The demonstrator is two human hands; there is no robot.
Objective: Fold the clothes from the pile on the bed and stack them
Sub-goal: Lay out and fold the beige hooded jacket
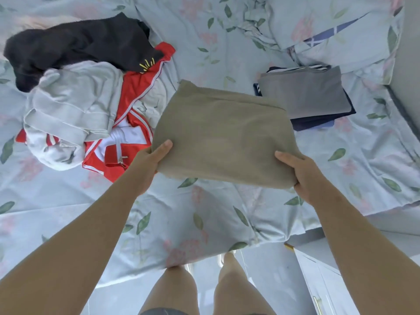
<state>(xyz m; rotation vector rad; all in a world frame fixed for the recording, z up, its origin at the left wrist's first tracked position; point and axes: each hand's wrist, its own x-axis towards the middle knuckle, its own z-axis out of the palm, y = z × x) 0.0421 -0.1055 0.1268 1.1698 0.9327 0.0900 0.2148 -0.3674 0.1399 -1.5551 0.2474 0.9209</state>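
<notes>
- Head view, looking down: a folded khaki garment (222,137) is held over the bed (204,223), a flat rectangle spanning the gap between the two hands.
- The left hand (148,161) grips the garment's near left corner, thumb on top and the fingers tucked beneath the cloth (out of sight there).
- The right hand (302,178) grips the near right corner the same way, thumb laid on top, its fingers (295,184) curled round the edge from below.
- Beyond the right hand's fingers and a little to their right lies the stack (302,96): a folded grey piece (318,87) on top, a navy piece (322,122) under it. The khaki garment's far right corner overlaps the stack's near left corner; whether they touch cannot be told.
- Beyond and left of the left hand's fingers sits the pile (68,114): a red garment (136,89) with white trim just beside that hand, a pale grey garment (79,96) on it, a black garment (79,44) at the far end.
- Below the fingers, nearest the camera, the person's bare legs (172,292) stand against the bed's edge.
</notes>
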